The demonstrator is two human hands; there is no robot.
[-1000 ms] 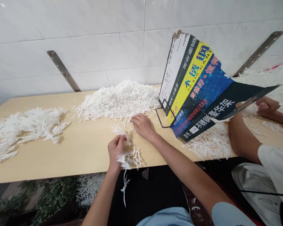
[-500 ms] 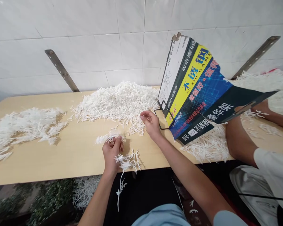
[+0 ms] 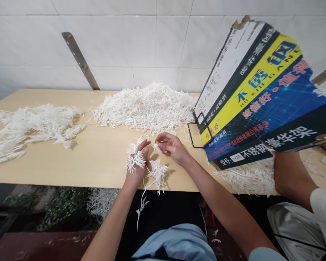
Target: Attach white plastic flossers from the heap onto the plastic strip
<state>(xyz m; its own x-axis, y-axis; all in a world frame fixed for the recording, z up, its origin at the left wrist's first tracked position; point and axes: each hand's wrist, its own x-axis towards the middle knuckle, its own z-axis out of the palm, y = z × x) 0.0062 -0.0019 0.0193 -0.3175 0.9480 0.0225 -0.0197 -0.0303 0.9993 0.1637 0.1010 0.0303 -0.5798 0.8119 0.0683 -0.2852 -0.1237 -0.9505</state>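
Your left hand (image 3: 137, 167) is closed around a bunch of white sprigs (image 3: 133, 159). They are thin plastic stems with short spiky side branches, fanning out above your fingers. More spill below that hand to the table (image 3: 92, 159) edge, and one long stem dangles past it.

Your right hand (image 3: 171, 146), just right of the left and nearly touching it, pinches a small white piece (image 3: 155, 146) between thumb and forefinger, with the other fingers curled. The piece is too small to tell its shape, and the grip inside your left palm is hidden.

Just beyond both hands lies a big pile (image 3: 149, 107) of the same white bits, and a looser heap (image 3: 29, 125) sits well to the left. To the right leans a printed box (image 3: 260, 90), cut off by the frame and covering part of another person's arm (image 3: 288, 174).
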